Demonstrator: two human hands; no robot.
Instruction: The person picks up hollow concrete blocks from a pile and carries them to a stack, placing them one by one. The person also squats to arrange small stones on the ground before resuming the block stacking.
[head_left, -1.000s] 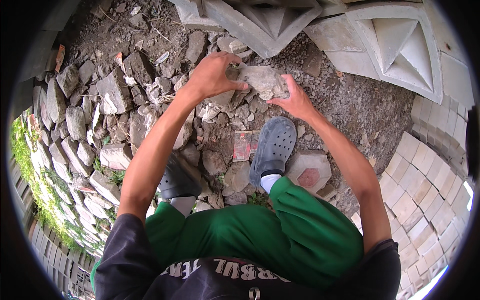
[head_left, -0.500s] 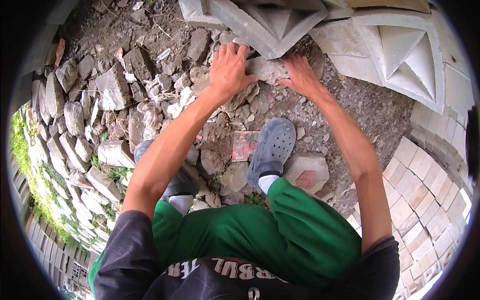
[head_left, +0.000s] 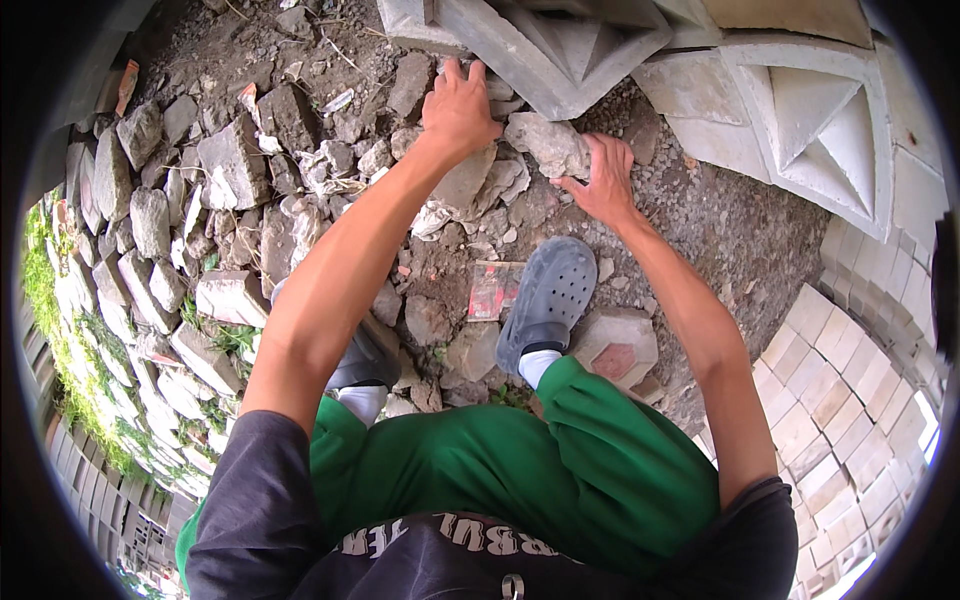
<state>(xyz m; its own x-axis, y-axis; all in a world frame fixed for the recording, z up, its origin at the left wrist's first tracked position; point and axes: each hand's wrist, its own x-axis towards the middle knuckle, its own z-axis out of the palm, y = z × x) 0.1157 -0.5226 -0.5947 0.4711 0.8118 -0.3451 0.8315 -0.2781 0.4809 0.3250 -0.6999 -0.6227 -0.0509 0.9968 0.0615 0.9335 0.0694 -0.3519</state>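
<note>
A rough grey chunk of concrete lies tilted just below the corner of a grey moulded concrete block. My right hand grips the chunk's right end, thumb at its near side and fingers over the far side. My left hand rests palm down on the rubble to the left, its fingers stretched forward and slightly apart. Beside it lie small stones, and a flat slab sits beneath its wrist. What its fingertips touch is partly hidden.
Broken stones are heaped on the left. White moulded blocks stand at far right, above stacked pale pavers. Near my grey clog lie a red wrapper and a hexagonal paver. Grass edges the left.
My right hand has come nearer, and the concrete chunk has turned, its right end swinging toward me. My left hand has shifted slightly farther away.
</note>
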